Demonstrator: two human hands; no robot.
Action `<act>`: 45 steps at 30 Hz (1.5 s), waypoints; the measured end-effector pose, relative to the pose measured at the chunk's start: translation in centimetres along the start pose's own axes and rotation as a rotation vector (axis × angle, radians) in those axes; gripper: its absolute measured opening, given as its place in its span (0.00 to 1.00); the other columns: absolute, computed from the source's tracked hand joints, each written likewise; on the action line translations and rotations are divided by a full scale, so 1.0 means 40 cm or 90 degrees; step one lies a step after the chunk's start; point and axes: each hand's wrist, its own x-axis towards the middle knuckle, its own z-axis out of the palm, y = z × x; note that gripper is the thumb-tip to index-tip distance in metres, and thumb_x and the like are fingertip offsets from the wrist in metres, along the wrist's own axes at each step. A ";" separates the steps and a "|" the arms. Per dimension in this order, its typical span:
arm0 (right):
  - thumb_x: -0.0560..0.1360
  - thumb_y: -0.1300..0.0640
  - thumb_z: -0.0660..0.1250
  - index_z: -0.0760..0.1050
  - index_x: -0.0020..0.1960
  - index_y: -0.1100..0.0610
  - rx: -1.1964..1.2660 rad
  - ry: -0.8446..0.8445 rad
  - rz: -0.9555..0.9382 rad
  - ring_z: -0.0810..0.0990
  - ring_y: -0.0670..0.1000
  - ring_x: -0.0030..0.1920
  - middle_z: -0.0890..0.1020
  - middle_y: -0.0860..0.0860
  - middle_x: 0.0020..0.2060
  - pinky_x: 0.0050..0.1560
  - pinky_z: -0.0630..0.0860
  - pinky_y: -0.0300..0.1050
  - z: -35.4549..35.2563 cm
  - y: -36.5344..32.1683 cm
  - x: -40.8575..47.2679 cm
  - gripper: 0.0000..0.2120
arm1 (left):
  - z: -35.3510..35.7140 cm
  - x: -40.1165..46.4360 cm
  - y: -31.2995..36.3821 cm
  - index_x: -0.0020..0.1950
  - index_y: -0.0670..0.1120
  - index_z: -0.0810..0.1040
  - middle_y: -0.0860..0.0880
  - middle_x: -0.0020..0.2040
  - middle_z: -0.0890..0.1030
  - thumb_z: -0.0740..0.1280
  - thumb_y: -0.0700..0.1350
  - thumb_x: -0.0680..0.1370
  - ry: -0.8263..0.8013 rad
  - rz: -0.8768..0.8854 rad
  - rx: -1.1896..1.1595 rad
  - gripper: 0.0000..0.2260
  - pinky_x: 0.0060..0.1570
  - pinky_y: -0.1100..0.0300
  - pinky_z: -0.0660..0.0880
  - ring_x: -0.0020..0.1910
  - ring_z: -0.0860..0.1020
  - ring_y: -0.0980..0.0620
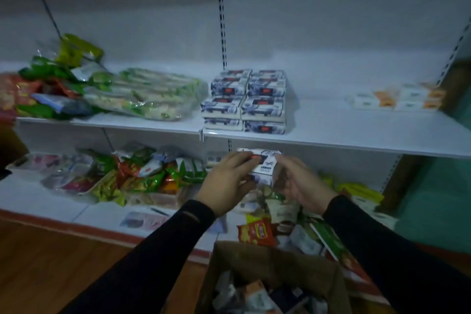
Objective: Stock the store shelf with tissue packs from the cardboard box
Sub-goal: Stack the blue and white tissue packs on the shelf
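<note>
Both hands hold a white and blue tissue pack (265, 164) with a red label, in the air below the front edge of the middle shelf (356, 132). My left hand (229, 181) grips its left side and my right hand (298, 183) grips its right side. Straight above, on the middle shelf, matching tissue packs (246, 100) stand stacked in two columns. The open cardboard box (267, 280) sits at the bottom of the view under my arms, with several packs inside.
Green and red snack bags (76, 84) and a large clear bag (145, 94) fill the shelf's left part. Orange and white packs (397, 97) lie at its right end. More snack bags (142, 173) crowd the lower shelf. Wooden floor lies at lower left.
</note>
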 end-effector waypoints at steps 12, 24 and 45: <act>0.79 0.37 0.56 0.66 0.74 0.56 -0.816 0.267 -0.221 0.68 0.57 0.70 0.69 0.57 0.71 0.70 0.64 0.49 -0.245 -0.211 0.113 0.31 | -0.167 0.275 -0.217 0.68 0.45 0.74 0.42 0.64 0.77 0.69 0.46 0.76 0.109 -0.046 0.123 0.20 0.62 0.46 0.71 0.62 0.72 0.40; 0.67 0.25 0.34 0.51 0.79 0.44 -1.024 0.273 -0.040 0.53 0.55 0.78 0.53 0.51 0.79 0.76 0.51 0.53 -0.297 -0.127 0.210 0.45 | -0.096 0.305 -0.313 0.76 0.58 0.60 0.45 0.77 0.56 0.57 0.71 0.71 -0.025 -0.238 0.078 0.36 0.72 0.45 0.55 0.75 0.53 0.42; 0.77 0.30 0.42 0.52 0.79 0.47 -1.004 0.241 -0.005 0.53 0.56 0.78 0.53 0.54 0.79 0.75 0.50 0.54 -0.289 -0.149 0.201 0.36 | -0.143 0.245 -0.211 0.76 0.52 0.61 0.45 0.77 0.59 0.53 0.59 0.75 0.023 -0.300 -0.007 0.29 0.72 0.47 0.56 0.75 0.55 0.45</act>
